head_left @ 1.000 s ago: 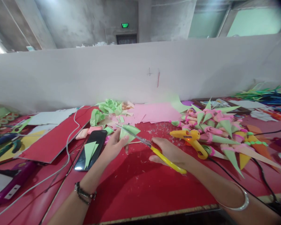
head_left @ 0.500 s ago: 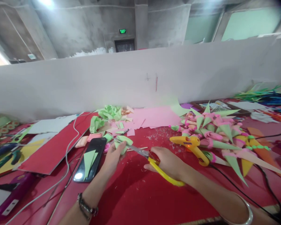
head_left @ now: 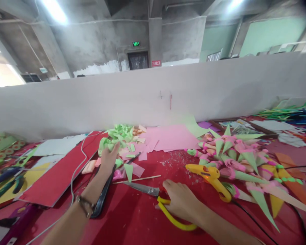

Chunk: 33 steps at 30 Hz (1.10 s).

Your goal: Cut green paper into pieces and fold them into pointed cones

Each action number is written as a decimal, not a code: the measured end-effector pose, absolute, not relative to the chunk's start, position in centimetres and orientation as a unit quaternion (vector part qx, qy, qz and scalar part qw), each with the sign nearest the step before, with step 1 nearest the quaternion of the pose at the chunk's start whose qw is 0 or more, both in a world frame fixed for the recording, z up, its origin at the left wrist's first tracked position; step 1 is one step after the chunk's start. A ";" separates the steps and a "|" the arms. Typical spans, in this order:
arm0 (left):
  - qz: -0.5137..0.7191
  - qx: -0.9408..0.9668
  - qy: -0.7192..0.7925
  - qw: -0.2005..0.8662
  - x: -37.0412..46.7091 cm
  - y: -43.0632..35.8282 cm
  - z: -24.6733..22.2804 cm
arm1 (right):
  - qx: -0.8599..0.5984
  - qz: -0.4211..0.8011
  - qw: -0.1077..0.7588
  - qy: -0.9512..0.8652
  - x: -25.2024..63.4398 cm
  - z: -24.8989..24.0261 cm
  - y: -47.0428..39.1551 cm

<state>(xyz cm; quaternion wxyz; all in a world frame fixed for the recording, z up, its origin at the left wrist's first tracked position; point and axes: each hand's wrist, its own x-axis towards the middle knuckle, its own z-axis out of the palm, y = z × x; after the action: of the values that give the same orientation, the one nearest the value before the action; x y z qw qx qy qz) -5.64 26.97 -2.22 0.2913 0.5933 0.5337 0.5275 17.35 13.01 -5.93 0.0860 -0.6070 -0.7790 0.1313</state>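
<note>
My right hand is closed round the yellow handles of a pair of scissors, blades together and pointing left over the red tabletop. My left hand is stretched out at the crumpled green paper, fingers apart; whether they touch the paper I cannot tell. Beneath that forearm lies a black phone, mostly covered. A light green paper triangle lies left of the blades, close to a thin stick.
A yellow glue gun with a black cord lies right of my right hand, beside a heap of green and pink paper cones. Pink sheets lie at the back against a white partition. Pliers and a red board are left.
My left hand has left the scissors' tip and the green paper piece, moving to the crumpled paper. The blades have shut. A green triangle now lies on the table. The view has tilted up.
</note>
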 end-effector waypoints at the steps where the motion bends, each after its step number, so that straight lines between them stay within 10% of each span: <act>1: 0.515 0.585 0.555 0.289 -5.6 28.5 -1.7 | -0.607 0.131 0.085 -0.779 17.4 -6.0 13.1; 9: 0.433 0.536 0.608 0.396 -6.4 32.6 -0.5 | -0.643 0.130 0.099 -0.748 17.7 -5.9 13.6; 19: 0.443 0.576 0.469 0.501 -4.2 18.3 -1.4 | -0.680 0.061 0.082 -0.726 17.6 -6.7 14.1; 29: 0.498 0.689 0.463 0.252 -1.1 12.4 -2.8 | -0.627 0.003 0.139 -0.766 17.1 -6.2 13.5; 33: 0.465 0.743 0.434 0.209 -1.5 12.1 -2.7 | -0.509 0.068 0.327 -0.793 16.4 -3.1 11.4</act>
<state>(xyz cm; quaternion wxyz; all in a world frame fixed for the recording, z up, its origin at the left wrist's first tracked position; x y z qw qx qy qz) -1.46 12.13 -2.68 0.2088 0.7426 0.4341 0.4653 16.43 11.43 -3.08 0.3266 -0.5091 -0.7934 0.0680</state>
